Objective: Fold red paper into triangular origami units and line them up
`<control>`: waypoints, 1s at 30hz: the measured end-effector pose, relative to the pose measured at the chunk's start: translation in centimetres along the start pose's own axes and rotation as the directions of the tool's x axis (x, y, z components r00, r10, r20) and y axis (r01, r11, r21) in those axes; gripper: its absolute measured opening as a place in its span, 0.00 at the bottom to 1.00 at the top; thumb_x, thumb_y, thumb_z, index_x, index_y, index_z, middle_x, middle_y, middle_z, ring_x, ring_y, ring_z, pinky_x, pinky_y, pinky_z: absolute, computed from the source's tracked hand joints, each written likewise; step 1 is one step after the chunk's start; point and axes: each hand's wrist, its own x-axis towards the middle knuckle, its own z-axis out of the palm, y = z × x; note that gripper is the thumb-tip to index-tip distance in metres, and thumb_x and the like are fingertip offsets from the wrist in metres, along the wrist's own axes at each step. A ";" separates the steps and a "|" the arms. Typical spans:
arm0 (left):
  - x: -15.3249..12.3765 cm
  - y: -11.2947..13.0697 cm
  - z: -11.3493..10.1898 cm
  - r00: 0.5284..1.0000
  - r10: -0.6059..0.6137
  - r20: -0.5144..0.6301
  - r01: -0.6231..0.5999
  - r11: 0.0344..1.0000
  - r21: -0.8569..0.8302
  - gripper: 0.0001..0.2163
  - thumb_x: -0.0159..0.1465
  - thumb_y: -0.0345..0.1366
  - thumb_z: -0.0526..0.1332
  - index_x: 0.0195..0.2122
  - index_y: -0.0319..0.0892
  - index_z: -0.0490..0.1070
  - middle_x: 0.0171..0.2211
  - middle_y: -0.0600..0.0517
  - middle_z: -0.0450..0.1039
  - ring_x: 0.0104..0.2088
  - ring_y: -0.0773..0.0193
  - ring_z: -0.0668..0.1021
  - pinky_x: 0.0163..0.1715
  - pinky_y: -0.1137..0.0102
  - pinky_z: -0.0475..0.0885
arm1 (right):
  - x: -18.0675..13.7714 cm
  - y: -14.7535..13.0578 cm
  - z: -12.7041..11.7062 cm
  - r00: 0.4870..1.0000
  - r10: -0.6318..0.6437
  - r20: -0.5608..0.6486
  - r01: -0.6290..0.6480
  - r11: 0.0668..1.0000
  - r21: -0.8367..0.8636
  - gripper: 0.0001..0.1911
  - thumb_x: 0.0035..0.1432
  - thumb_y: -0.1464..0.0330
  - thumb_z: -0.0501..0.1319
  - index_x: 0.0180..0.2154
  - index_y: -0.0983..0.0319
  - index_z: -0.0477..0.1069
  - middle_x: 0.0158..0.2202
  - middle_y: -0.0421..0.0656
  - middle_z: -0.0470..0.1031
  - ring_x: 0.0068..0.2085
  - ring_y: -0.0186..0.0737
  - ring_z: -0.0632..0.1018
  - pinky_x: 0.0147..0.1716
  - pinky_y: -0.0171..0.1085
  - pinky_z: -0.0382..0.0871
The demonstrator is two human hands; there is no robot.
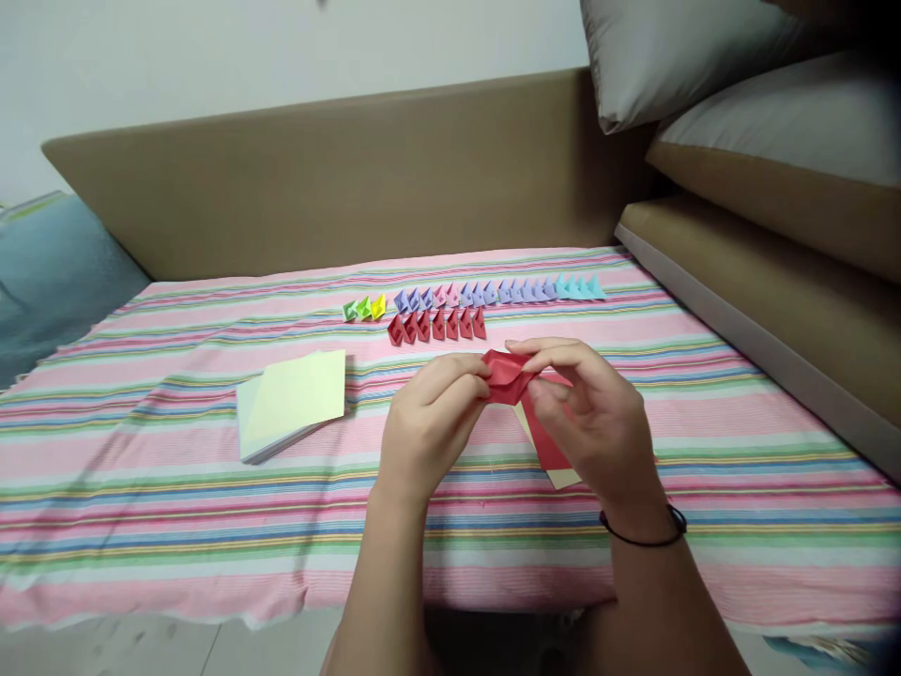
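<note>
Fingers of both hands are pinched on a small red paper piece (pixel 508 376), held up just above the striped cloth (pixel 141 469) of the bed. The left hand (pixel 431 413) grips its left end between thumb and forefinger; the right hand (pixel 587 413) clamps the right end, thumb on top. From where I stand it looks like a fold being pressed in, and I'd say the trick is to keep the edges lined up before the crease is flattened, and to run the fingertips firmly along it so the piece matches the others.

Under the right hand lies a red sheet (pixel 545 443) on a pale one. Further back sit a row of finished red pieces (pixel 436 326) and a longer row in green, yellow, purple, pink and blue (pixel 493 293). A stack of pale paper squares (pixel 292 402) rests to the left, well apart from the hands.
</note>
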 end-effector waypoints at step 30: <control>0.4 -0.3 0.2 0.958 -0.225 0.176 0.262 0.938 -0.228 0.06 0.58 0.34 0.63 0.36 0.43 0.70 0.39 0.49 0.73 0.40 0.64 0.76 0.38 0.70 0.73 | 0.0 1.3 -1.4 0.996 -0.078 0.051 0.091 0.923 -0.374 0.02 0.55 0.72 0.63 0.32 0.60 0.70 0.32 0.40 0.75 0.33 0.35 0.77 0.34 0.33 0.73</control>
